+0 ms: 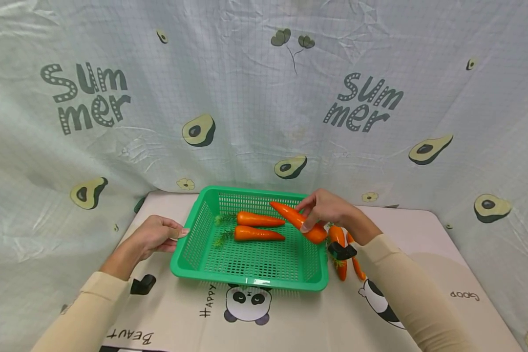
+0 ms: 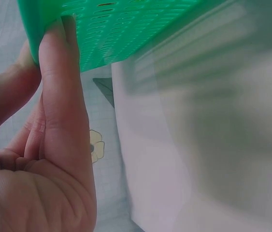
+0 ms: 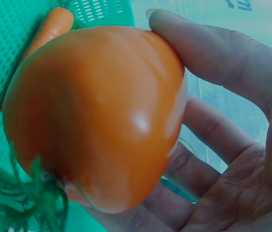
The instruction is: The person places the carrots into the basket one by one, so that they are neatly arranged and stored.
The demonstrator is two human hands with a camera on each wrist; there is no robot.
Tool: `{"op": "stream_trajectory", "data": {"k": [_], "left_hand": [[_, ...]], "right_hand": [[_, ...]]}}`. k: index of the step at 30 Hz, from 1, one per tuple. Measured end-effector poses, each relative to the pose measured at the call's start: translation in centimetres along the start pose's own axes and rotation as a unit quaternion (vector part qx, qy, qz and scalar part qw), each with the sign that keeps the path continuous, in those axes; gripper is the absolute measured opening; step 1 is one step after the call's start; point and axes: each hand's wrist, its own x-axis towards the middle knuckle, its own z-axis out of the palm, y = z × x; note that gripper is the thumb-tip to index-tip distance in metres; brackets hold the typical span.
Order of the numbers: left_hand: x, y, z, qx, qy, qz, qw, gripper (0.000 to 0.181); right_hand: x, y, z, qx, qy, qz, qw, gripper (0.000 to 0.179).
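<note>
My left hand [image 1: 158, 234] pinches the left rim of a green plastic basket [image 1: 193, 275]; in the left wrist view its thumb and fingers [image 2: 61, 72] are on either side of the basket wall. My right hand [image 1: 327, 211] holds an orange carrot [image 1: 293, 216] over the basket's right side, its thin tip pointing left and away. The right wrist view shows the thick end of this carrot [image 3: 102, 116] up close, with green leaves at it. Inside the basket lie two more carrots, a rear one [image 1: 259, 220] and a front one [image 1: 259, 233], leaves to the left.
To the right of the basket, partly behind my right wrist, further carrots [image 1: 342, 269] lie on the table [image 1: 422, 244]. The table cover bears panda drawings and words. A pale curtain [image 1: 246, 88] printed with avocados hangs behind and at both sides.
</note>
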Motion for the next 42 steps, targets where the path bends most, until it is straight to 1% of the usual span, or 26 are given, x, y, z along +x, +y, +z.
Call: {"op": "stream_trajectory", "data": {"k": [7,21,28,35,38,42], "left_hand": [[-0.1,0.0,0.1,0.001,0.003,-0.001,1.0000,0.030],[-0.3,0.0,0.3,0.010,0.006,-0.003,0.9999,0.029],[-0.3,0.2,0.2,0.004,0.006,-0.002,1.0000,0.025],[-0.2,0.1,0.2,0.001,0.005,-0.004,1.0000,0.023],[-0.2,0.1,0.2,0.001,0.003,-0.003,1.0000,0.023],[-0.3,0.1,0.2,0.002,0.002,-0.002,1.0000,0.023]], "right_hand": [[0.4,-0.5,0.5,-0.003,-0.004,-0.004,1.0000,0.055],[1.2,-1.4,1.7,0.000,-0.018,0.001,0.9998,0.054],[1.9,-1.8,2.4,-0.015,-0.025,-0.014,0.9995,0.052],[2.6,-2.3,3.0,-0.017,-0.034,-0.016,0.9992,0.053],[2.8,-2.5,3.2,-0.029,-0.033,-0.023,0.9988,0.054],[3.1,-2.8,3.6,-0.031,-0.036,-0.031,0.9984,0.053]]}}
